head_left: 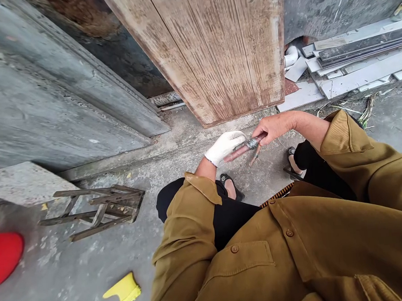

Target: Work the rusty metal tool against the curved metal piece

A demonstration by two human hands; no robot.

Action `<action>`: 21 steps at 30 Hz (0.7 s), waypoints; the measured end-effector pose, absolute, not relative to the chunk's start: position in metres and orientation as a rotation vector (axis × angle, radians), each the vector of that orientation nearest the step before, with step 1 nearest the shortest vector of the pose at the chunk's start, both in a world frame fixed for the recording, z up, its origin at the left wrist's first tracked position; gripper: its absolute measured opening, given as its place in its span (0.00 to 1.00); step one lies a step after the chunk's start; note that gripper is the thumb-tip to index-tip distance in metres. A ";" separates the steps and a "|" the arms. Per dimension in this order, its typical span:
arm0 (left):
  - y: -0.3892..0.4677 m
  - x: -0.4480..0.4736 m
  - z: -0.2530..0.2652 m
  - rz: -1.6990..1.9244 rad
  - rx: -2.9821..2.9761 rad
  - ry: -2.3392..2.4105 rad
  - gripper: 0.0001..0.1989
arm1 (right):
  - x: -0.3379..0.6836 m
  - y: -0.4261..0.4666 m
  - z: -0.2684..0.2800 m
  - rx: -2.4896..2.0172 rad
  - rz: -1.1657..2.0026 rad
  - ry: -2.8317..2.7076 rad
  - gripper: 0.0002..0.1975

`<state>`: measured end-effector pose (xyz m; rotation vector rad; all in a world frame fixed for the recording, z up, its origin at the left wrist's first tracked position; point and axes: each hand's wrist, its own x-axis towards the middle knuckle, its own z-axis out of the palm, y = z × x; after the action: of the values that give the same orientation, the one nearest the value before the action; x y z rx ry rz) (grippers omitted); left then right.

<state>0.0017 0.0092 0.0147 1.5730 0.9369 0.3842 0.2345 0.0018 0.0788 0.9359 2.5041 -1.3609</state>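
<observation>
My right hand is bare and wrapped round one end of a reddish-brown stick. Silvery wire is wound in a coil about the stick's middle. A thinner brownish piece slants down below the coil; whether it joins the stick I cannot tell. My left hand wears a white glove and lies against the far side of the stick, fingers bent together at the coil. What those fingers pinch is hidden and slightly blurred.
A plank wooden panel leans ahead, its bottom on the concrete ledge. Stacked board strips lie at right, beside a white pipe. A small wooden stool lies on its side at left, near a yellow scrap and a red object.
</observation>
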 end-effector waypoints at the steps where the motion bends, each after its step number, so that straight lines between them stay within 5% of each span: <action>1: 0.009 0.002 0.011 0.390 1.540 0.927 0.18 | 0.233 0.000 0.081 1.047 -1.290 2.581 0.04; 11: -0.021 0.006 0.007 0.224 1.463 0.721 0.23 | 0.230 -0.005 0.057 1.881 -0.787 2.517 0.15; 15: -0.026 -0.001 0.011 0.190 1.645 0.861 0.19 | 0.233 -0.017 0.049 1.755 -0.517 2.377 0.17; 21: -0.029 -0.009 0.009 0.224 1.985 0.900 0.17 | 0.225 -0.041 0.048 1.363 -0.687 2.330 0.14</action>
<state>-0.0092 -0.0290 0.0086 1.9853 0.9004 0.2243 0.2245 -0.0414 0.0477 1.3627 2.3299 -0.6866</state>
